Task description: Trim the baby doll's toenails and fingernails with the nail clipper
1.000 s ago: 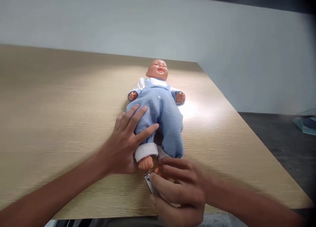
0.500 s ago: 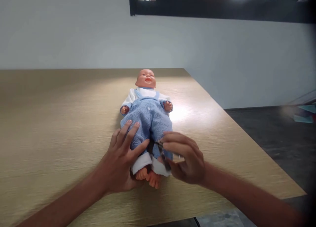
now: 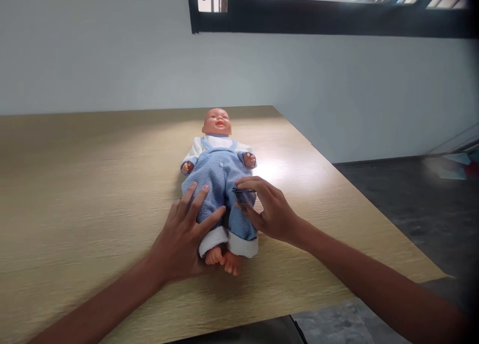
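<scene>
Pale grey wall fills the upper half of the frame, with a dark window frame (image 3: 329, 24) along the top right edge. Below it a light wooden tabletop (image 3: 82, 184) spreads across the left and centre, and dark flooring (image 3: 404, 204) shows at the right. A baby doll (image 3: 220, 184) in a blue fleece suit and white top lies on its back at the centre of the frame, head toward the wall, bare feet toward the lower edge. The left hand (image 3: 185, 236) lies flat with its fingers spread, its grip released, on the doll's leg at the left of the pair. The right hand (image 3: 271, 211) rests on the other leg, thumb and forefinger pinched on a small dark object (image 3: 244, 195) against the fleece; what it is cannot be told.
</scene>
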### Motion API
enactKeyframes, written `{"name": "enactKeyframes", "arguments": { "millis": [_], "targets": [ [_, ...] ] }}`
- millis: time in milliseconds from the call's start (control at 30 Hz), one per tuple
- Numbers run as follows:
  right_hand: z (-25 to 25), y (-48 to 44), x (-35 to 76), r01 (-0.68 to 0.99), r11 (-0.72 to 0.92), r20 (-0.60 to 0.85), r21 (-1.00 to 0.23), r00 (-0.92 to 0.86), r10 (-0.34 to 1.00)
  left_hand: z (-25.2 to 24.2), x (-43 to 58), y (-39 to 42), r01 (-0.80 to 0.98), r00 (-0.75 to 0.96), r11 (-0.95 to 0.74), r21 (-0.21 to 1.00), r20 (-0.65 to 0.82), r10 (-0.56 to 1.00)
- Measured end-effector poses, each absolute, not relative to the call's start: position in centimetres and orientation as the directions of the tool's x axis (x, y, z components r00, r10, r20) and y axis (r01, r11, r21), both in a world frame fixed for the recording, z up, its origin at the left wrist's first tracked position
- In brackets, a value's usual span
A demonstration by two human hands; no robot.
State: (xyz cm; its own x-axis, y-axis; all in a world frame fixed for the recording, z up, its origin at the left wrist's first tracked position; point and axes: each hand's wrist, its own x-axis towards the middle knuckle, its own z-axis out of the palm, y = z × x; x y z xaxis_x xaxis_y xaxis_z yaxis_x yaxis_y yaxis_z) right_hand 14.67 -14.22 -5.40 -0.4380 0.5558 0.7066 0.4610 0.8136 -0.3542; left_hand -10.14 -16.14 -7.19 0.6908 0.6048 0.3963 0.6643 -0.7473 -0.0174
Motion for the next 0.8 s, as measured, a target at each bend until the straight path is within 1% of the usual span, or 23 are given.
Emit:
{"name": "enactKeyframes", "arguments": {
  "millis": [100,167,233,300,367,467,567,633,700,800],
  "targets": [
    [-5.3,-14.3,14.7,0.456,0.818,0.706,-0.351,-0.445,0.551,-6.9,-9.8,-16.4,0.688,0.678,-0.724,-0.053,0.402,0.615],
    [-5.3,-14.4,14.7,0.445,0.822,0.713,-0.355,-0.441,0.546,-6.7,-9.6,-16.5,0.705,0.663,-0.707,-0.053,0.402,0.631],
    [-5.4,-14.6,14.7,0.418,0.834,0.729,-0.361,-0.431,0.532,-6.6,-9.5,-16.6,0.695,0.661,-0.718,-0.042,0.429,0.615],
    [-5.4,-14.8,14.7,0.374,0.849,0.751,-0.374,-0.415,0.514,-6.6,-9.4,-16.7,0.63,0.688,-0.776,-0.036,0.489,0.536],
    [-5.5,-15.0,14.8,0.328,0.861,0.775,-0.388,-0.39,0.498,-6.7,-9.3,-16.7,0.507,0.731,-0.862,-0.028,0.545,0.412],
    [-5.6,-15.4,14.7,0.269,0.882,0.815,-0.387,-0.348,0.463,-6.9,-9.1,-16.6,0.336,0.786,-0.942,-0.009,0.554,0.275],
    [-5.6,-16.0,14.3,0.195,0.924,0.875,-0.328,-0.306,0.375,-7.0,-8.9,-16.4,0.289,0.821,-0.957,0.006,0.513,0.251],
    [-5.5,-16.6,13.9,0.157,0.951,0.908,-0.265,-0.29,0.301,-7.1,-8.9,-16.3,0.273,0.82,-0.962,0.013,0.519,0.24],
    [-5.3,-17.4,13.6,0.147,0.967,0.918,-0.209,-0.311,0.246,-7.2,-8.7,-16.1,0.26,0.811,-0.966,0.018,0.538,0.228],
    [-4.9,-18.7,13.4,0.156,0.973,0.905,-0.172,-0.365,0.218,-7.3,-8.5,-16.1,0.254,0.799,-0.967,0.028,0.557,0.226]
  ]
}}
